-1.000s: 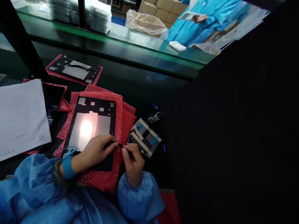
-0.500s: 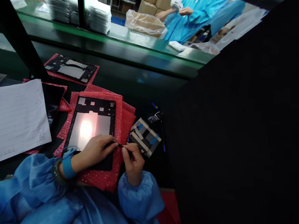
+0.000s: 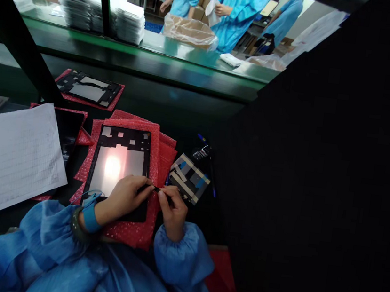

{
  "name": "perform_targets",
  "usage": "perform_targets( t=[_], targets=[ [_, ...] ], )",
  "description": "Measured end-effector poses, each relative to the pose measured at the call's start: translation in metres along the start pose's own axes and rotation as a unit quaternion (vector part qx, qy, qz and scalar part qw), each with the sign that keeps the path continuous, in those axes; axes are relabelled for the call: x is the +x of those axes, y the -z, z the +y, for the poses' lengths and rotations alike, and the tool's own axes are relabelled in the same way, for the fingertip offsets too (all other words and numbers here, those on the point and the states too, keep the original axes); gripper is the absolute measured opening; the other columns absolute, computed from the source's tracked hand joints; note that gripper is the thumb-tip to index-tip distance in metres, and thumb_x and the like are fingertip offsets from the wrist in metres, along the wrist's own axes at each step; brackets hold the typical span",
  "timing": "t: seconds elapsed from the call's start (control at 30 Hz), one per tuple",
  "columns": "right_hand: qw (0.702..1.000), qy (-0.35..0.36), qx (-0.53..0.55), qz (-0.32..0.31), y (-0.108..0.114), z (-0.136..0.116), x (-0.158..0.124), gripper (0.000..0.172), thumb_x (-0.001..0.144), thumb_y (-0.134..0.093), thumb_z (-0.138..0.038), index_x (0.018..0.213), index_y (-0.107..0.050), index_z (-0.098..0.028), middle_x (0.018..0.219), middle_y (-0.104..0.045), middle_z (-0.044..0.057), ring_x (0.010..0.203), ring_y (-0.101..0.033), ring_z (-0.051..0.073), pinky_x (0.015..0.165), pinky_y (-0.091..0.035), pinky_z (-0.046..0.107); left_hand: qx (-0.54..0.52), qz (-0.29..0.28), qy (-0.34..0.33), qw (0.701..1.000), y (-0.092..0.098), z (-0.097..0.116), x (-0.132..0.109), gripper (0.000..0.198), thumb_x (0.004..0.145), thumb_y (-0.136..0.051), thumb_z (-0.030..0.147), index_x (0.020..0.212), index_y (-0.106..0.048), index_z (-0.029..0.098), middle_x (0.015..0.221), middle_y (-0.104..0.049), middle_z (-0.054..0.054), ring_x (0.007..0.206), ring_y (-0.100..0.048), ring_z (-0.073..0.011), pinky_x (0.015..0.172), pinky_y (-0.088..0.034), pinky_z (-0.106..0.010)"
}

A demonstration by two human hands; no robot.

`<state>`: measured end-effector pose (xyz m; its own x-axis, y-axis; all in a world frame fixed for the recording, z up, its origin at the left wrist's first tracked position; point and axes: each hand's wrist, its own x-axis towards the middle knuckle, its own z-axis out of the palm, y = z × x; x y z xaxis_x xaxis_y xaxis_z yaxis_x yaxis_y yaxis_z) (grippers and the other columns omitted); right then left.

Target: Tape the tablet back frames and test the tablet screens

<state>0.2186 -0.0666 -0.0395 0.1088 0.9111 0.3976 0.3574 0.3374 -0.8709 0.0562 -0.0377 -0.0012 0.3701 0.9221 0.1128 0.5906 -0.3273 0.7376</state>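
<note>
A tablet screen assembly (image 3: 125, 138) with a black frame and a shiny silver back lies on red bubble wrap bags (image 3: 154, 160). Over its lower right part reaches my left hand (image 3: 127, 194), thumb and forefinger pinched on a small black strip (image 3: 156, 189). My right hand (image 3: 174, 209) pinches the other end of this strip, just off the tablet's right edge. The strip is too small for me to make out its kind. A blue wrist strap (image 3: 91, 217) with a cord circles my left wrist.
Right of the bags lies a flat piece (image 3: 190, 178) with tape strips, beside pens (image 3: 213, 172). A printed sheet (image 3: 11, 161) covers the left. Another tablet assembly (image 3: 90, 89) rests on the dark belt behind. A black panel (image 3: 318, 180) fills the right. Co-workers stand beyond the shelf.
The far tablet assembly has shifted slightly left on the belt. Both my hands stay almost still, with the strip between them. Co-workers in the background have moved.
</note>
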Motion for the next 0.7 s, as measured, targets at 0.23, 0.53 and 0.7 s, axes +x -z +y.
perform_targets(
  t=[0.23, 0.53, 0.7],
  targets=[
    [1.0, 0.009, -0.002, -0.007, -0.0007, 0.0009, 0.0003, 0.008, 0.086, -0.056, -0.02, 0.084, -0.064, -0.023, 0.079, -0.062, 0.0, 0.077, -0.059, 0.015, 0.072, -0.048, 0.03, 0.008, -0.004, 0.001, 1.0, 0.0004, 0.001, -0.0005, 0.018, 0.089, -0.05, 0.03, 0.089, -0.066, 0.022, 0.081, -0.072, -0.003, 0.076, -0.064, -0.0184, 0.07, -0.047, -0.029],
    [0.999, 0.022, -0.037, -0.009, -0.0057, 0.0036, 0.0015, 0.01, 0.087, -0.054, -0.021, 0.081, -0.061, -0.022, 0.075, -0.06, 0.0, 0.073, -0.058, 0.014, 0.069, -0.049, 0.028, 0.009, -0.009, -0.002, 1.0, -0.0002, 0.002, -0.0012, 0.018, 0.088, -0.051, 0.03, 0.085, -0.066, 0.021, 0.079, -0.071, -0.004, 0.074, -0.063, -0.0213, 0.069, -0.046, -0.032],
    [0.997, 0.025, -0.071, 0.023, -0.0049, 0.0023, -0.0001, 0.012, 0.089, -0.052, -0.024, 0.094, -0.063, -0.022, 0.087, -0.063, 0.003, 0.085, -0.06, 0.016, 0.076, -0.051, 0.032, -0.026, -0.01, -0.003, 1.0, 0.0027, 0.0029, -0.0019, 0.016, 0.089, -0.05, 0.03, 0.09, -0.063, 0.021, 0.085, -0.071, -0.005, 0.078, -0.064, -0.0209, 0.073, -0.048, -0.033]
  ],
)
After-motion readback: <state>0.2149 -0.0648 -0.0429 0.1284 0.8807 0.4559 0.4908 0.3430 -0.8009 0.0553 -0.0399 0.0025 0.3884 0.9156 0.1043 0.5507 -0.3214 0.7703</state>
